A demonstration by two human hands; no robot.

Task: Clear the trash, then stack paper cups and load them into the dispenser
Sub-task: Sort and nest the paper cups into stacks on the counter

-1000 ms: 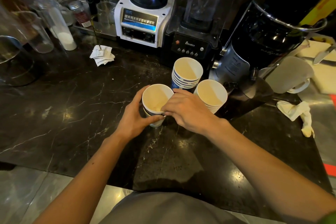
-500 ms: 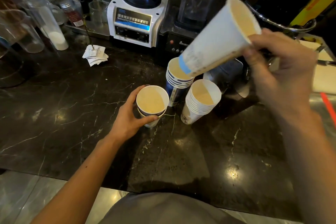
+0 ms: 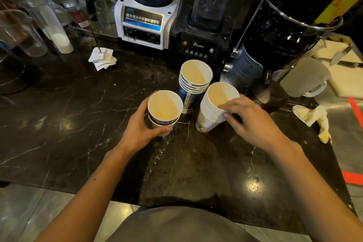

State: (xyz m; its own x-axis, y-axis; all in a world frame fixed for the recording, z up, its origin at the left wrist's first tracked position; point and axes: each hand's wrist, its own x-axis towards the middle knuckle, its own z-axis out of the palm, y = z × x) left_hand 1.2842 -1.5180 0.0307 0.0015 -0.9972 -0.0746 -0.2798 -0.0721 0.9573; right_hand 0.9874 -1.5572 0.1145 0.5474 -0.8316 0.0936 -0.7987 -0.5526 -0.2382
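Observation:
Three groups of paper cups stand on the black marble counter (image 3: 59, 116). My left hand (image 3: 141, 131) is wrapped around a short stack of nested cups (image 3: 164, 108) at centre. Behind it rises a blue-printed stack (image 3: 194, 82). To the right leans a white stack of several cups (image 3: 214, 108); my right hand (image 3: 249, 122) grips its rim, thumb inside the top cup and fingers on the outer wall. The dispenser is not in view.
A white blender (image 3: 145, 15) and a black Blenders machine (image 3: 204, 25) line the back. A black grinder (image 3: 275, 45) and frosted mug (image 3: 306, 78) stand right. Crumpled paper slips (image 3: 102, 58) lie back left, a crumpled napkin (image 3: 314, 118) right. Clear containers (image 3: 39, 25) crowd the far left.
My right hand lifted one cup high off the left stack, then came down and set it on the right white stack. My left hand kept its hold on the centre stack.

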